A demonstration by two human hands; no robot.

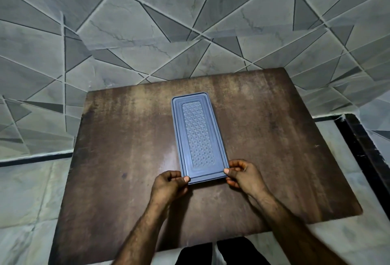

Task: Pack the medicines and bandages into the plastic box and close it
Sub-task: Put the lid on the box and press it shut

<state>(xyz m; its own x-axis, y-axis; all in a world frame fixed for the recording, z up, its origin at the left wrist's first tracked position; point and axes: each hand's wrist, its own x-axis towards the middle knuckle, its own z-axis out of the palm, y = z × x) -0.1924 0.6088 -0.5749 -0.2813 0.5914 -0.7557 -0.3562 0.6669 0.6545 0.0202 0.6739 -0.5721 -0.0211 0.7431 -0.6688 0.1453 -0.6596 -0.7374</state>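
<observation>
A long blue plastic box (198, 136) lies on the brown table, its patterned lid on top and its length running away from me. My left hand (169, 184) grips the near left corner, thumb on the lid's rim. At the near right corner my right hand (242, 175) holds on the same way, thumb pressing the rim. The lid hides whatever is inside. No medicines or bandages show anywhere on the table.
The worn brown table (118, 159) stands against a grey wall (147, 22) of triangular tiles. Pale marble floor (27, 191) lies to the left and right. A black ledge (363, 144) runs along the right side. My dark trousers show below the table's near edge.
</observation>
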